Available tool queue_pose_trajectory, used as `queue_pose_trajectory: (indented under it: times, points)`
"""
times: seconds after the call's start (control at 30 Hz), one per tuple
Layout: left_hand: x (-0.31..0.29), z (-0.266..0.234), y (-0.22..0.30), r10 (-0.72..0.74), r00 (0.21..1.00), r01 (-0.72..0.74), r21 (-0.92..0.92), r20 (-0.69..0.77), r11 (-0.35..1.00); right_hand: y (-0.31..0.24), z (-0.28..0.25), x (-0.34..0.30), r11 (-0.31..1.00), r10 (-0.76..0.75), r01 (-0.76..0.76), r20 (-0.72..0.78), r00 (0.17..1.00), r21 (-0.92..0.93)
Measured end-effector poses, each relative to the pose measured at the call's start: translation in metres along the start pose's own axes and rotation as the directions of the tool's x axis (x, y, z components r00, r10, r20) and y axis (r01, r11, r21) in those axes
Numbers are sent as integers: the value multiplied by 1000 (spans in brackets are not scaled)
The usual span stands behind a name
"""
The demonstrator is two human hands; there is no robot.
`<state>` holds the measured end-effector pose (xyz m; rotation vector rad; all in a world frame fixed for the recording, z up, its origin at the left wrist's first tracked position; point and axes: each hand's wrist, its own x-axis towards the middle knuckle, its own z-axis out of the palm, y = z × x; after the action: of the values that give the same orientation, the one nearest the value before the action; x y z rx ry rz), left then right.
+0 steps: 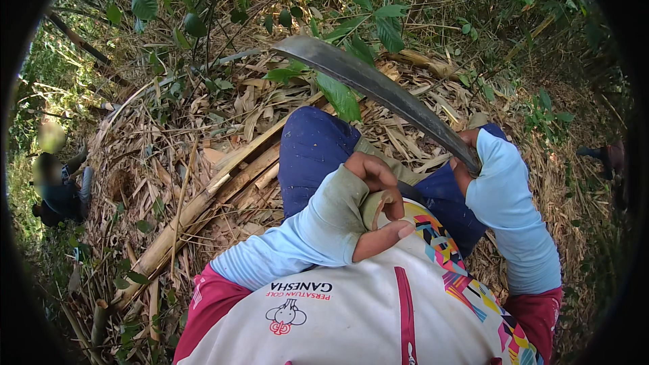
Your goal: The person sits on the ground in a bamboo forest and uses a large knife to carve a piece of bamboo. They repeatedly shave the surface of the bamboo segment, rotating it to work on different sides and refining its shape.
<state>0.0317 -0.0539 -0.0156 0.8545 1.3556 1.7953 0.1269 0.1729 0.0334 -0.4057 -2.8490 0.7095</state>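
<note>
My right hand [462,177] is closed at the base of a long machete [378,91] with a dark, curved blade. The blade slants up and to the left over the leaf litter, and its handle is hidden in my hand and sleeve. In front of my chest, my left hand [375,174] has bent fingers, with the thumb held apart from them. Nothing shows between its fingers. Light blue sleeves [510,209] reach over both hands, and the left one has a worn grey-green patch [341,206] across the palm. My knees in blue trousers [314,145] are bent beneath.
A split bamboo pole [182,226] lies diagonally beside my left knee. Dry leaves [203,128] cover the ground, with green leafy plants [389,23] ahead. A person [61,192] is at the far left; part of another dark figure [614,161] shows at the far right.
</note>
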Motion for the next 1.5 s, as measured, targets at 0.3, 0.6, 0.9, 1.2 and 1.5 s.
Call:
queue_pose_trajectory:
  times: [0.3,0.6,0.9,1.2,1.5]
  points:
    - [14,-33,7,14,969,3,71,-245,997,11,18,4,997,-27,26,5,1000,68]
    - [21,-50,-17,229,969,-246,-369,-88,896,-23,13,23,980,-198,197,52,979,22]
    - [23,-60,-7,182,979,-167,-149,88,975,-53,-10,46,755,-418,516,308,854,-405]
    - [22,-58,10,133,982,-143,70,134,987,-59,-8,47,715,-449,555,329,830,-425]
    - [17,-64,25,0,973,-27,115,229,993,-73,-6,53,782,-413,568,469,781,-256]
